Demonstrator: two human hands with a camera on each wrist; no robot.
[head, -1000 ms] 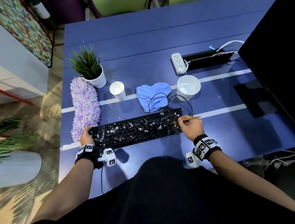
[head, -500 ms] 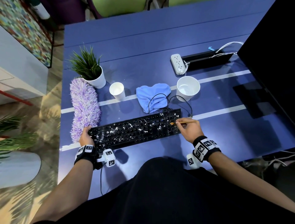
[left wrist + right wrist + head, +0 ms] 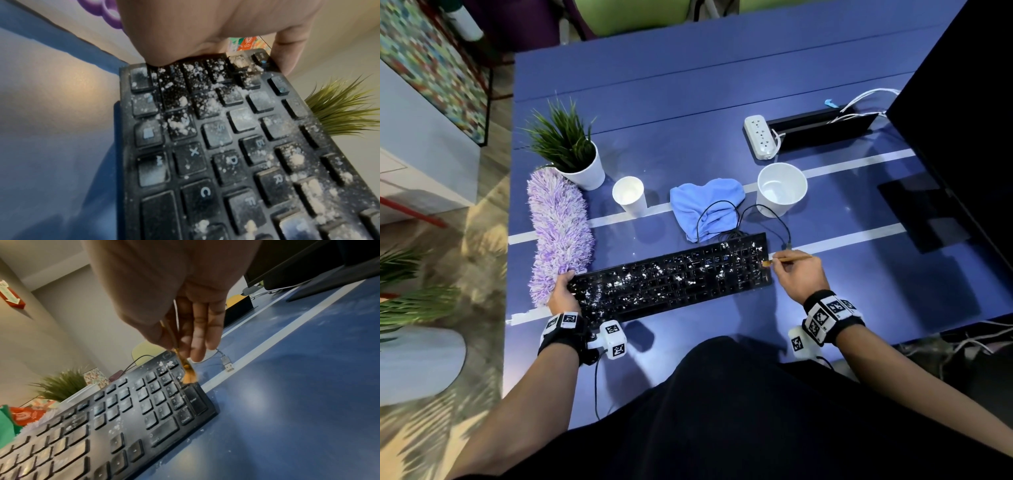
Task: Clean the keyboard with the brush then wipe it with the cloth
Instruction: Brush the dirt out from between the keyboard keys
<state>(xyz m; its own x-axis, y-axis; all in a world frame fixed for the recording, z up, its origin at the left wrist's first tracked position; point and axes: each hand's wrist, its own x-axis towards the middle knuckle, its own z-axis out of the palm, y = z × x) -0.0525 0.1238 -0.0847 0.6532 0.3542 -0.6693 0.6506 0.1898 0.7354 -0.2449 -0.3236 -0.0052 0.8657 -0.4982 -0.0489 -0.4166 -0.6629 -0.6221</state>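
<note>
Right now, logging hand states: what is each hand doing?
Left hand: grips the keyboard at its left end.
Right hand: pinches the brush, bristles at the keyboard's right edge.

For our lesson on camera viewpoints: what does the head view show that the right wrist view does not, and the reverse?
Only the head view shows the left hand holding the keyboard's left end, the blue cloth, the purple duster and two white cups.

Only the right wrist view shows the brush's orange bristles close up at the number pad's far right edge, and readable Enter and Delete keys.

Both show the powder-speckled keyboard, the right hand pinching the brush, the loose USB plug and the potted plant.
</note>
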